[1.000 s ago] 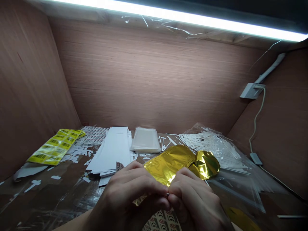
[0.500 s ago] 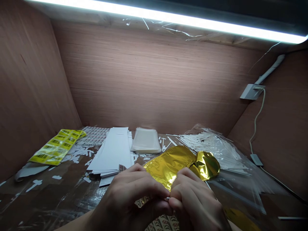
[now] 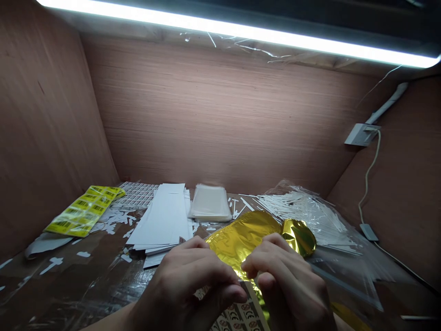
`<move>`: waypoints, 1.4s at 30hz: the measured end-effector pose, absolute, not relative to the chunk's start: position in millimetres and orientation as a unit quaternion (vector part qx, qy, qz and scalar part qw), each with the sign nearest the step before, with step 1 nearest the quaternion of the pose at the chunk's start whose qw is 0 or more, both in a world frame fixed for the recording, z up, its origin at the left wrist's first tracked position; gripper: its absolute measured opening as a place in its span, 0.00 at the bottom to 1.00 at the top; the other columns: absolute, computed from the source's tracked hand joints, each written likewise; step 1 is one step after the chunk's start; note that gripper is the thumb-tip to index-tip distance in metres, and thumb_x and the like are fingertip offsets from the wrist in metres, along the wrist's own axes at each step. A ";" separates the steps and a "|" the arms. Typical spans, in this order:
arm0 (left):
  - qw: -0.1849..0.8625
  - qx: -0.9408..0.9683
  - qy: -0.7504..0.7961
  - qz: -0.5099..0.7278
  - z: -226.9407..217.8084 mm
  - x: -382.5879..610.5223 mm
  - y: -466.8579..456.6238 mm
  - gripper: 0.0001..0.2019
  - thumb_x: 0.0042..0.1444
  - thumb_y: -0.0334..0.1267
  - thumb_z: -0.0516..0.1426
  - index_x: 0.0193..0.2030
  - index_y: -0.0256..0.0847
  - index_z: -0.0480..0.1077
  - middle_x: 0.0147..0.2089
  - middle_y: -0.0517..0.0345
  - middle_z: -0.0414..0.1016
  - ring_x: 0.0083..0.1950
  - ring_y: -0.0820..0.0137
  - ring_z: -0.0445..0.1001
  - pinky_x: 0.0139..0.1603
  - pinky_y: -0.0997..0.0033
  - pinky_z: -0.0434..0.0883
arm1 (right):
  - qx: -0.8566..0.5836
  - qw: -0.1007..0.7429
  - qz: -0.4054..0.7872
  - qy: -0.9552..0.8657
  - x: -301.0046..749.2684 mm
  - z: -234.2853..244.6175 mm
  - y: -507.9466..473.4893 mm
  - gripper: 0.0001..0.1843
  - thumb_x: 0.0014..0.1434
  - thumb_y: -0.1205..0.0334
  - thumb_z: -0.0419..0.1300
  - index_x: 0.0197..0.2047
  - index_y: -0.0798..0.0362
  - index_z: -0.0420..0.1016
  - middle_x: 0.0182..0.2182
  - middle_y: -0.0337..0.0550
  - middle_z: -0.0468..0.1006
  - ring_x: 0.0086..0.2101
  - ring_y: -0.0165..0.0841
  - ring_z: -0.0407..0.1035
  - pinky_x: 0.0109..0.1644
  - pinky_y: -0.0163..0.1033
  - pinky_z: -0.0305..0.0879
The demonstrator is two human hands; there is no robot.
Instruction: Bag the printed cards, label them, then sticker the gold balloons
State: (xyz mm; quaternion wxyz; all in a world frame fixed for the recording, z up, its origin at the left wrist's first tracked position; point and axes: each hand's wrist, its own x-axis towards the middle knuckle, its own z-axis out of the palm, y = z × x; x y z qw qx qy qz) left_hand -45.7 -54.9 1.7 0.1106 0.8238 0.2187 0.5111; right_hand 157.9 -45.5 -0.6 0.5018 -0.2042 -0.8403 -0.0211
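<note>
My left hand (image 3: 188, 287) and my right hand (image 3: 287, 285) meet low in the middle, both with fingers pinched on the near edge of a shiny gold foil piece (image 3: 241, 239). The foil stretches away from my fingertips toward a crumpled gold foil lump (image 3: 299, 235) behind my right hand. Under my hands lies a sheet of small printed stickers (image 3: 241, 315). A small white strip shows between my two thumbs; I cannot make out what it is.
A stack of white cards (image 3: 165, 218) and a pile of clear bags (image 3: 211, 203) lie behind my hands. Yellow barcode labels (image 3: 86, 210) sit at the left. A bag of white sticks (image 3: 310, 214) lies at the right. Wooden walls enclose the table.
My right hand has lifted slightly and shifted over the gold foil, its fingers now higher than the left hand's. The sticker sheet under my hands shows more.
</note>
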 end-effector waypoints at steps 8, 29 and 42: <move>0.111 0.827 0.230 0.501 -2.5 -46.4 -52.1 0.06 0.66 0.31 0.63 0.36 0.41 0.76 0.27 0.63 0.79 0.26 0.73 0.71 0.33 0.72 0.69 | -0.204 0.405 -0.034 -0.890 173.4 20.8 -48.9 0.12 0.65 0.76 0.59 0.49 0.55 0.75 0.49 0.50 0.84 0.48 0.39 0.78 0.55 0.50 0.73; 0.126 0.818 0.257 0.499 -2.5 -45.2 -54.5 0.07 0.62 0.31 0.65 0.32 0.41 0.76 0.25 0.65 0.79 0.24 0.74 0.71 0.31 0.73 0.68 | -0.175 0.475 -0.055 -0.861 165.5 12.9 -44.3 0.11 0.59 0.79 0.62 0.41 0.55 0.76 0.40 0.45 0.86 0.43 0.38 0.81 0.52 0.48 0.77; 0.218 0.800 0.256 0.497 1.0 -46.1 -52.5 0.09 0.63 0.34 0.66 0.30 0.40 0.79 0.24 0.62 0.79 0.26 0.74 0.72 0.30 0.77 0.68 | -0.177 0.462 -0.044 -0.868 164.6 10.8 -45.0 0.11 0.61 0.78 0.59 0.42 0.54 0.74 0.38 0.43 0.85 0.44 0.36 0.81 0.54 0.47 0.74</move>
